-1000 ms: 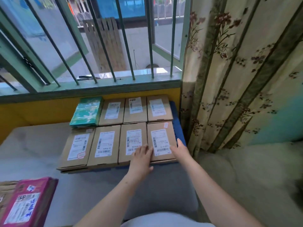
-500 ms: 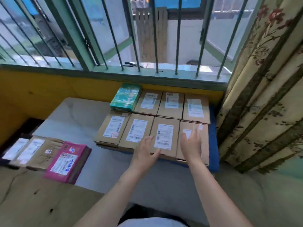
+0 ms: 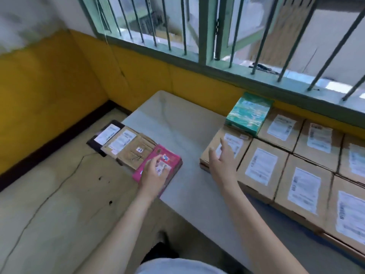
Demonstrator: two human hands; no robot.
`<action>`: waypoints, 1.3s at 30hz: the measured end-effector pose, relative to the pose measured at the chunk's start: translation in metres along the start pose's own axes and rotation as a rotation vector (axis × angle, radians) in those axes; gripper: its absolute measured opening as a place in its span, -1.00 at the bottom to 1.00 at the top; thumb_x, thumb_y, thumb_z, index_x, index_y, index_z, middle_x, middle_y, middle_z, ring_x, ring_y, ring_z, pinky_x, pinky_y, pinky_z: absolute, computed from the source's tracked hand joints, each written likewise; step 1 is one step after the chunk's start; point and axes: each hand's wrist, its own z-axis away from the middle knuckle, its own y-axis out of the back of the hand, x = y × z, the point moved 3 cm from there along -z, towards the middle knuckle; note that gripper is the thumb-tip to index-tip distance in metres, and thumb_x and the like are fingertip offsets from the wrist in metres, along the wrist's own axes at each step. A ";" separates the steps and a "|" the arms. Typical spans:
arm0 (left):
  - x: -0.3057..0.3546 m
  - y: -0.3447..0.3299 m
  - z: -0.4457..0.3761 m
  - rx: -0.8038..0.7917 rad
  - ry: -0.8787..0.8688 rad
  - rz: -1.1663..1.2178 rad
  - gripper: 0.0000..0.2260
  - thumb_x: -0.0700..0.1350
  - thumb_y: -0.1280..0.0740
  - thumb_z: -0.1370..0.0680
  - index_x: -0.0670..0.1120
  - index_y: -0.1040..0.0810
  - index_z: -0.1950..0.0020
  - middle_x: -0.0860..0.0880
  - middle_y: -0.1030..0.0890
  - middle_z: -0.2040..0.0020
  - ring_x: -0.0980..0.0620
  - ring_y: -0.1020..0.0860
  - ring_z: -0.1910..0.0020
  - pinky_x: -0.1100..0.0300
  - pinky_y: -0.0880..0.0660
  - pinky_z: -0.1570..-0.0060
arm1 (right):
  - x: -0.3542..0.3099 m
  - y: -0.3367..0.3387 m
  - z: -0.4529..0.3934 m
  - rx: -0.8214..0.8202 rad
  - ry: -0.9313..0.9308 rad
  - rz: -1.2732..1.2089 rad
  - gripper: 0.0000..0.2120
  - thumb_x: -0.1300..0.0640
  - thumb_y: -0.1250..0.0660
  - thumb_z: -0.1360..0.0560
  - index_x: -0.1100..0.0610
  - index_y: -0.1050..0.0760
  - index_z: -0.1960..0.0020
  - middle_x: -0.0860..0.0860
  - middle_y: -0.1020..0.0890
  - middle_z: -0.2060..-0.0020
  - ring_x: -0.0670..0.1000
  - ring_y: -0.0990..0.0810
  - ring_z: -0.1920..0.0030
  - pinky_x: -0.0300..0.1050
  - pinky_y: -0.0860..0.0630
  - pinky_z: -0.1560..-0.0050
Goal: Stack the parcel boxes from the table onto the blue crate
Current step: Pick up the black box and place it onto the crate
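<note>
A pink parcel (image 3: pixel 172 159) lies flat at the left edge of the grey table (image 3: pixel 177 123). My left hand (image 3: pixel 155 173) rests on top of it, fingers bent over its label. Beside it lie a corrugated brown parcel (image 3: pixel 134 153), a labelled brown parcel (image 3: pixel 120 141) and a black one (image 3: pixel 104 135). To the right, several brown labelled boxes (image 3: pixel 260 169) sit in rows with a green box (image 3: pixel 247 113) at the back left corner. They hide the blue crate. My right hand (image 3: pixel 222 161) hovers with fingers spread over the nearest left box.
A yellow wall (image 3: pixel 59 76) and a barred window (image 3: pixel 217 36) run behind the table. Cracked floor (image 3: pixel 49 194) lies to the left, below the table's edge.
The view has swung left. My left hand has left the stacked boxes and come down on the pink parcel. My right hand has moved left to the leftmost brown box.
</note>
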 end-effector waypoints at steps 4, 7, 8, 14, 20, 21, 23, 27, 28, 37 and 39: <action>-0.044 0.055 -0.043 -0.024 0.006 0.027 -0.59 -0.02 -0.33 -0.56 0.05 -0.40 -0.41 0.00 -0.43 -0.35 0.05 -0.45 -0.28 0.06 -0.46 -0.25 | -0.043 -0.092 -0.008 -0.032 0.021 0.039 -0.46 0.01 -0.17 -0.65 0.11 -0.14 -0.58 0.03 -0.26 -0.54 0.01 -0.22 -0.53 -0.10 -0.16 -0.46; -0.069 0.098 -0.072 -0.054 0.031 0.016 -0.61 0.02 -0.30 -0.59 0.10 -0.38 -0.42 0.06 -0.40 -0.35 0.11 -0.43 -0.28 0.26 -0.43 -0.10 | -0.074 -0.158 -0.011 -0.092 0.035 0.067 -0.46 0.00 -0.18 -0.65 0.11 -0.15 -0.58 0.03 -0.27 -0.54 0.00 -0.25 -0.51 -0.09 -0.20 -0.45; -0.075 0.112 -0.080 -0.058 0.033 0.010 -0.62 0.03 -0.30 -0.58 0.11 -0.38 -0.40 0.08 -0.39 -0.34 0.12 -0.43 -0.27 0.27 -0.43 -0.10 | -0.082 -0.177 -0.011 -0.117 0.032 0.063 -0.46 0.01 -0.17 -0.65 0.11 -0.15 -0.58 0.02 -0.27 -0.53 0.00 -0.26 -0.50 -0.11 -0.20 -0.43; -0.123 0.170 -0.126 -0.022 0.167 0.050 -0.63 0.03 -0.33 -0.55 0.08 -0.43 -0.35 0.06 -0.44 -0.27 0.14 -0.50 -0.15 0.26 -0.42 0.00 | -0.113 -0.257 -0.028 -0.240 0.007 0.084 -0.46 -0.05 -0.16 -0.65 0.05 -0.14 -0.58 -0.01 -0.25 -0.54 0.02 -0.29 -0.50 0.09 -0.30 -0.46; -0.158 0.209 -0.174 0.029 0.272 0.027 -0.66 -0.02 -0.35 -0.55 0.04 -0.46 -0.32 0.01 -0.44 -0.24 0.08 -0.52 -0.13 0.19 -0.43 -0.10 | -0.129 -0.329 -0.065 -0.348 0.025 0.171 -0.47 -0.02 -0.16 -0.64 0.06 -0.16 -0.57 0.01 -0.28 -0.53 0.00 -0.30 -0.48 0.06 -0.28 -0.45; -0.167 0.215 -0.182 0.034 0.296 0.018 -0.66 -0.04 -0.35 -0.55 0.03 -0.46 -0.32 -0.01 -0.44 -0.25 0.06 -0.52 -0.13 0.16 -0.44 -0.13 | -0.130 -0.342 -0.072 -0.360 0.008 0.192 -0.47 -0.02 -0.17 -0.64 0.05 -0.16 -0.57 0.01 -0.29 -0.52 0.01 -0.35 -0.44 0.07 -0.31 -0.43; -0.185 0.229 -0.197 0.043 0.343 0.013 -0.62 -0.08 -0.35 -0.55 -0.02 -0.45 -0.36 -0.05 -0.45 -0.27 0.03 -0.54 -0.14 0.16 -0.44 -0.15 | -0.131 -0.369 -0.082 -0.382 -0.004 0.218 -0.49 -0.03 -0.18 -0.62 0.00 -0.19 -0.54 0.02 -0.37 -0.47 0.02 -0.46 -0.35 0.13 -0.43 -0.35; -0.226 0.250 -0.240 0.015 0.451 0.008 -0.59 -0.10 -0.34 -0.54 -0.09 -0.43 -0.39 -0.09 -0.48 -0.31 0.00 -0.53 -0.14 0.20 -0.38 -0.09 | -0.126 -0.425 -0.100 -0.439 0.028 0.327 -0.48 0.00 -0.18 -0.59 0.03 -0.23 -0.53 0.00 -0.42 -0.44 0.02 -0.39 -0.41 0.08 -0.41 -0.35; -0.237 0.253 -0.253 -0.008 0.476 0.002 -0.58 -0.08 -0.34 -0.54 -0.09 -0.42 -0.40 -0.10 -0.48 -0.33 -0.01 -0.51 -0.17 0.17 -0.39 -0.12 | -0.125 -0.440 -0.107 -0.448 0.030 0.361 -0.46 -0.01 -0.17 -0.59 0.05 -0.20 -0.55 -0.01 -0.38 -0.47 0.02 -0.34 -0.45 0.06 -0.37 -0.38; -0.291 0.284 -0.364 -0.410 0.627 -0.170 -0.40 -0.02 -0.27 -0.55 -0.09 -0.16 -0.55 -0.19 -0.38 -0.41 -0.17 -0.43 -0.33 0.06 -0.36 -0.30 | -0.113 -0.552 -0.194 -0.460 0.001 0.916 -0.40 -0.07 -0.16 -0.60 0.11 -0.12 -0.56 0.10 -0.33 -0.50 0.13 -0.23 -0.52 0.17 0.01 -0.54; -0.296 0.282 -0.374 -0.461 0.766 0.031 -0.44 -0.07 -0.26 -0.57 -0.08 -0.17 -0.54 -0.15 -0.44 -0.28 -0.16 -0.55 -0.09 0.03 -0.52 -0.18 | -0.106 -0.566 -0.208 -0.504 -0.057 0.968 -0.38 -0.08 -0.12 -0.60 0.12 -0.08 -0.58 0.11 -0.31 -0.51 0.14 -0.18 -0.54 0.21 0.13 -0.53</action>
